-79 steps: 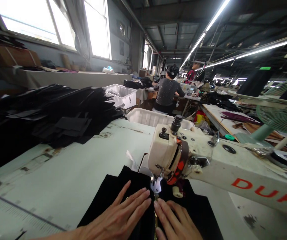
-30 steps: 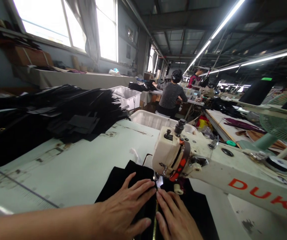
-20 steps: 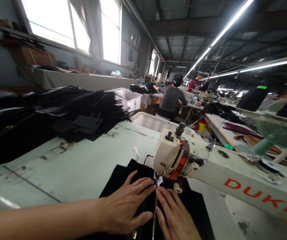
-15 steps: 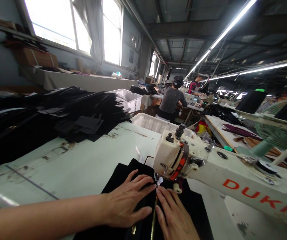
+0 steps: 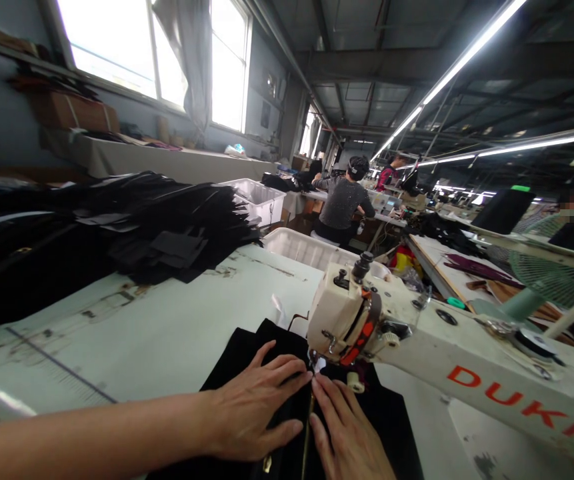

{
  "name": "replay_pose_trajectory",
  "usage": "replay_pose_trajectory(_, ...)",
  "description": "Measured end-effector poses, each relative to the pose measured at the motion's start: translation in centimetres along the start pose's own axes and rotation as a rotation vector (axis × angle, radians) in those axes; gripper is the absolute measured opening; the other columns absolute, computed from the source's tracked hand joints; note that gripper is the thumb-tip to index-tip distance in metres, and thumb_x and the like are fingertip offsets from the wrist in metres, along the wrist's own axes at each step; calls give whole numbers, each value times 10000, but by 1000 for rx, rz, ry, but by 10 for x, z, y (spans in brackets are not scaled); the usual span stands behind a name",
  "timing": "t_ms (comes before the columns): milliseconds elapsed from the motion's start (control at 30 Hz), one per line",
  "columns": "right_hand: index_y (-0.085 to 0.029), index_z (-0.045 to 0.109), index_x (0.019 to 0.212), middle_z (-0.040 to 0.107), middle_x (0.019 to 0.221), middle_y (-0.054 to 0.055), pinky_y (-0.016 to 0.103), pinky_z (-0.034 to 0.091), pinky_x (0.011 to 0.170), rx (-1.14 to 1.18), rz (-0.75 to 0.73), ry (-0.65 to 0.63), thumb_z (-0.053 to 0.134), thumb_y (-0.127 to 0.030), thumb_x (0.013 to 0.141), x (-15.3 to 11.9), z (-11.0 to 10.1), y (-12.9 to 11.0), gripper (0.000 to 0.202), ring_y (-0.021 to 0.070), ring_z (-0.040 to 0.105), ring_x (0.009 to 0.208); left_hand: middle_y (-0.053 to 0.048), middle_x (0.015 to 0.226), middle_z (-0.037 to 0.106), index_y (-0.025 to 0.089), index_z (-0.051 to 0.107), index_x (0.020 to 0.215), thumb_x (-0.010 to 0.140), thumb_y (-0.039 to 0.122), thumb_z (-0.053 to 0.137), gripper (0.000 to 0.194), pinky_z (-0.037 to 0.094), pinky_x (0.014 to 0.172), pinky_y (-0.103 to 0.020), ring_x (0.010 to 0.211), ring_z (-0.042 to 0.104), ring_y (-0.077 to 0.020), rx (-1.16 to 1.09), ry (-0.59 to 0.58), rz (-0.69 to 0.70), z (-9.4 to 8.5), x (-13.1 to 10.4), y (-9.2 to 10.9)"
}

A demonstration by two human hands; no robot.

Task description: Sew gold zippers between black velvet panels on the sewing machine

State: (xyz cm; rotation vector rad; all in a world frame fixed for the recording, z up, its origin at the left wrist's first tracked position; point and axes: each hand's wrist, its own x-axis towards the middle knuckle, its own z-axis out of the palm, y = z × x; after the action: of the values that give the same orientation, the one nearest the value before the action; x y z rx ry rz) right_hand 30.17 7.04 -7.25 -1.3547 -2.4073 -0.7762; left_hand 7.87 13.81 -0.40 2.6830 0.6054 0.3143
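A black fabric piece (image 5: 237, 357) lies under the head of a white sewing machine (image 5: 467, 353). Down its middle runs a gold zipper (image 5: 307, 437), with a gold metal pull (image 5: 267, 463) to the left. My left hand (image 5: 259, 407) rests flat on the fabric left of the zipper, fingers spread, thumb toward the zipper. On the right side my right hand (image 5: 344, 427) lies on the fabric with its fingers stretched out. The fingertips of both hands nearly meet just in front of the needle area, which is partly hidden by the machine head.
A large pile of black pieces (image 5: 167, 220) covers the table's left part. White plastic bins (image 5: 307, 248) stand beyond the table (image 5: 167, 340). A seated person (image 5: 344, 203) is farther back. At right are a green fan (image 5: 551, 257) and black thread cones (image 5: 504, 210).
The camera view has shifted slightly. Both hands and the fabric stay almost in place by the needle. The seated person's left arm has risen a little.
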Motion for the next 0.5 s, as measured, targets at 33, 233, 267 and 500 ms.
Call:
replay_pose_trajectory(33,-119,591,1274,630,1297,67,307,584,894,2,13,-8,480,-317,956,0,0,0,391,234,651,1112,-141,1392,515,187,423,1432,887,331,548,578,167,1146,-619,1328,438,-310,6,0,-5,0,1,0)
replay_pose_trajectory(233,-112,586,1279,627,1302,74,305,572,916,22,20,-32,470,-308,962,2,-3,2,390,231,638,1135,-155,1426,493,180,417,1432,874,314,551,589,148,1141,-632,1337,430,-322,-2,12,4,0,1,0)
replay_pose_trajectory(267,-113,589,1275,628,1301,76,304,570,920,33,25,-32,472,-303,961,2,-4,2,386,230,637,1137,-155,1430,490,182,414,1435,872,311,552,594,146,1143,-628,1340,428,-321,-4,9,4,-1,0,0)
replay_pose_trajectory(500,-94,590,1269,639,1281,90,311,581,906,71,14,-37,455,-264,955,6,-10,2,381,233,646,1122,-166,1453,469,164,408,1440,859,303,561,616,136,1142,-639,1363,400,-333,-26,-11,25,1,-3,-4)
